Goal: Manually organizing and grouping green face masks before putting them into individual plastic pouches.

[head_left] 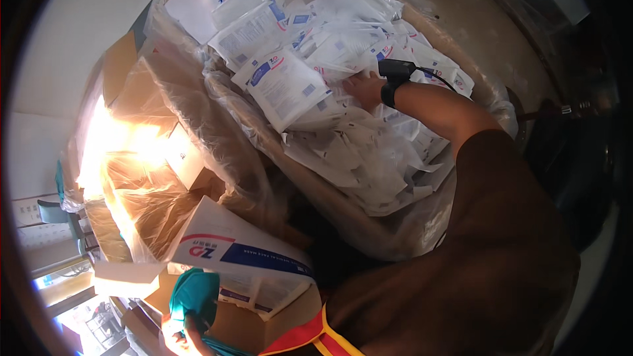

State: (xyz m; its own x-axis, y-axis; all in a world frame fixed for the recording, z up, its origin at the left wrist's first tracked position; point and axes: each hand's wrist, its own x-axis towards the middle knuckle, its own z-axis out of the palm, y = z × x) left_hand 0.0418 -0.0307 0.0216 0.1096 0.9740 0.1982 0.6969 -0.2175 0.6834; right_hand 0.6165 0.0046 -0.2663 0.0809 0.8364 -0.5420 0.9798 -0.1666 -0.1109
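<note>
My right hand (pixel 364 91) reaches into a heap of flat white packets (pixel 287 89) with blue and red print. Its fingers look stretched out against the packets, and their tips are partly hidden among them. No packet is visibly gripped. The heap lies in a large container lined with a clear plastic bag (pixel 310 188). A black strap with a small black device (pixel 395 70) and cable is on my right wrist. My left hand does not show.
A white printed carton flap (pixel 241 240) stands at the lower left, above an open cardboard box (pixel 300 316) holding packets (pixel 257 293). Beside it is a person in teal (pixel 194 293), partly seen. Plastic-lined cardboard (pixel 148 198) in bright light stands at the left.
</note>
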